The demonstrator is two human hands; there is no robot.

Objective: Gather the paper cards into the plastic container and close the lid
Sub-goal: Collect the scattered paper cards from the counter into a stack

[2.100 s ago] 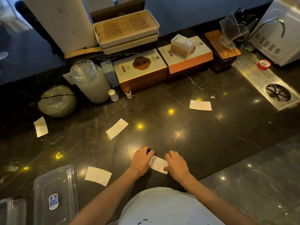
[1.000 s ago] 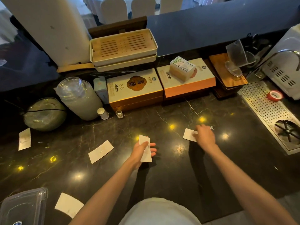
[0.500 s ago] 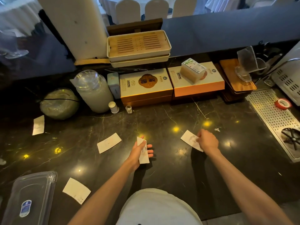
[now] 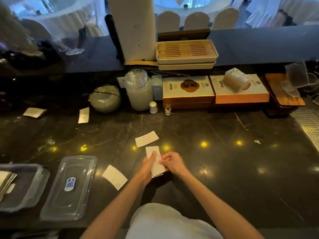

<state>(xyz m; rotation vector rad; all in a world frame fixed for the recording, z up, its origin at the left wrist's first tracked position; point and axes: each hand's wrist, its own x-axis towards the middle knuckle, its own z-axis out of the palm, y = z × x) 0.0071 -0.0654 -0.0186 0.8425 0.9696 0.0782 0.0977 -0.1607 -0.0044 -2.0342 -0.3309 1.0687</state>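
Here the left hand (image 4: pixel 146 167) and right hand (image 4: pixel 173 163) both grasp the stacked cards (image 4: pixel 155 161)

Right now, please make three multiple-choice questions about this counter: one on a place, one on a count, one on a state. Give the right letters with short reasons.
1. Where does the clear lid lie?
A. on the container
B. flat on the counter, right of the container
C. on the orange box

2. How many cards lie loose on the counter, not in a hand?
A. one
B. two
C. four

3. What is the state of the container?
A. open, with cards inside
B. closed
C. open and empty

Answers:
1 B: the lid rests on the dark counter, beside the container.
2 C: card, card, card and card lie apart on the counter.
3 A: it has no lid on, and a stack of cards shows inside.

The left hand and right hand hold other cards.
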